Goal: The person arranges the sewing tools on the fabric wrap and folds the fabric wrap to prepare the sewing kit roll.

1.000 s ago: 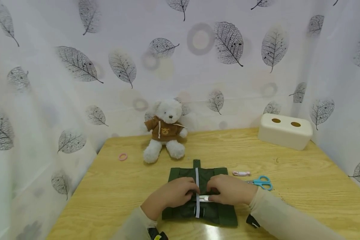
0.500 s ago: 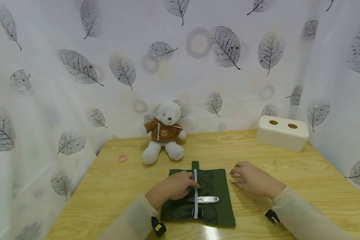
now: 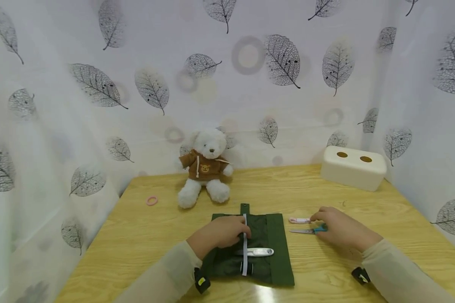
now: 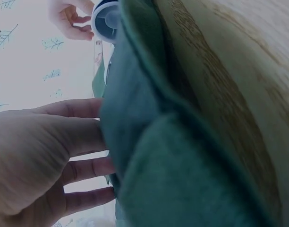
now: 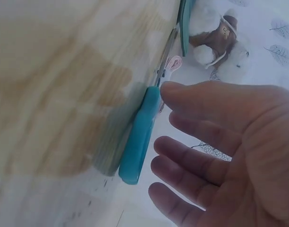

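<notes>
A dark green fabric roll (image 3: 281,256) lies unfolded on the table, a white elastic band (image 3: 245,244) running down its middle. Under the band sit a silver-white handled tool (image 3: 260,252) and a dark round item with a white rim (image 4: 106,21). My left hand (image 3: 223,231) rests on the roll beside the band; its fairly straight fingertips touch the fabric (image 4: 130,94). My right hand (image 3: 345,229) is over the handles of blue scissors (image 3: 303,231), partly covering them. In the right wrist view its fingers are loosely extended, with the thumb beside the turquoise handle (image 5: 137,142).
A pink-and-white bundle (image 3: 299,220) lies just behind the scissors. Farther back are a white teddy bear (image 3: 204,168) in a brown hoodie, a pink ring (image 3: 152,200) and a cream box (image 3: 352,170) with two round holes. A leaf-print curtain (image 3: 227,97) surrounds the table.
My right hand has left the silver-white tool, passed over the pink-and-white bundle and moved right to the scissors. My left hand stays on the roll, its index finger now drawn in.
</notes>
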A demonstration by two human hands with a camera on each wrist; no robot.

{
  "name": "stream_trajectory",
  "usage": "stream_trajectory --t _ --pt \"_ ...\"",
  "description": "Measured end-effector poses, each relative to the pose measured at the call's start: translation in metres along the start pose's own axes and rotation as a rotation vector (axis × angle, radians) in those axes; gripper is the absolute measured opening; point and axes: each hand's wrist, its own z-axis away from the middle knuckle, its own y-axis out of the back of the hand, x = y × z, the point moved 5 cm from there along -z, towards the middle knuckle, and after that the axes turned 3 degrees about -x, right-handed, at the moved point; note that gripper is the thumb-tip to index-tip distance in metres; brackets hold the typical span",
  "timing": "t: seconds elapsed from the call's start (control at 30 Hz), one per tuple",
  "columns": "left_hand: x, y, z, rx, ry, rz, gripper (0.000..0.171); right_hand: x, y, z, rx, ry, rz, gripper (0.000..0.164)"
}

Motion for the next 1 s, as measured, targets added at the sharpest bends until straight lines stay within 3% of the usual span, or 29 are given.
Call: stream_trajectory --t 0.6,0.77,1.0 --pt "0.0 -0.004 -0.005 0.115 -0.134 -0.053 0.017 0.008 0.0 0.005 -0.037 -0.007 -0.021 0.019" --pt "-0.002 -0.007 -0.005 0.109 -0.133 -0.029 0.016 0.008 0.004 0.008 -0.046 -0.015 -0.037 0.01" --pt "-0.007 -0.012 -0.001 0.1 -0.098 0.044 0.017 0.018 0.005 0.012 -0.084 -0.059 -0.045 0.015"
